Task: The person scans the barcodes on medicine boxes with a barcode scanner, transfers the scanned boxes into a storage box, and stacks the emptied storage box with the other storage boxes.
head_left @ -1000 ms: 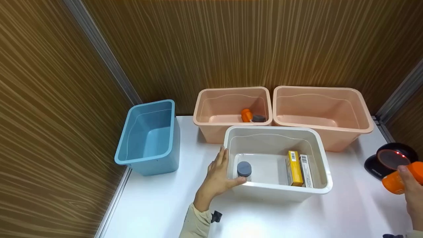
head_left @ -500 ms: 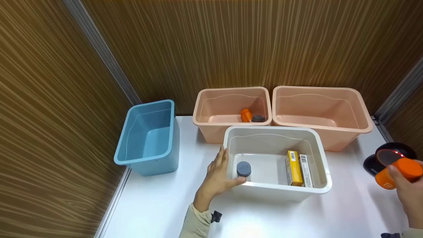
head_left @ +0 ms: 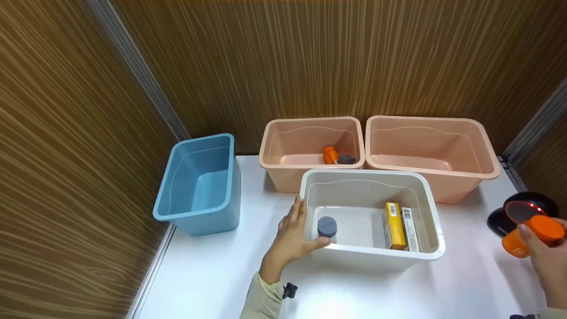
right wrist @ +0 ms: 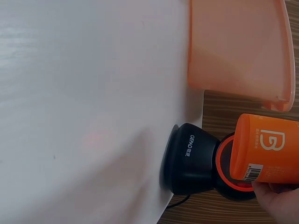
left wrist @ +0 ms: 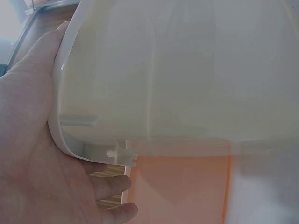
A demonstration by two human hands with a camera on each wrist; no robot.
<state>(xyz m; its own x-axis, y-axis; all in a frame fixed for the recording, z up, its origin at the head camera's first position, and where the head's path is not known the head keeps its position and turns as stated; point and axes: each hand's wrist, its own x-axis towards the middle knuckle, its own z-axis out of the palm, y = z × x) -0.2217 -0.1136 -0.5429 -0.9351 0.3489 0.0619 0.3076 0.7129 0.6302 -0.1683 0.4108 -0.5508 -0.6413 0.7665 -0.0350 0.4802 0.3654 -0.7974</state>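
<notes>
At the right edge of the head view, my right hand grips an orange bottle with an orange lid. The bottle is tilted in front of a black barcode scanner whose red lights are lit; its barcode label shows in the right wrist view. My left hand rests against the near left corner of the white bin, thumb on the front rim and fingers straight along the side. Inside that bin are a grey-capped bottle, a yellow box and a white box.
Two pink bins stand behind the white one; the left pink bin holds an orange bottle and a grey-capped item. A blue bin is at the left. Wood-patterned panels enclose the white table.
The orange bottle in my right hand has shifted slightly left in front of the scanner, its lid turned more into view. My left hand has stayed on the white bin.
</notes>
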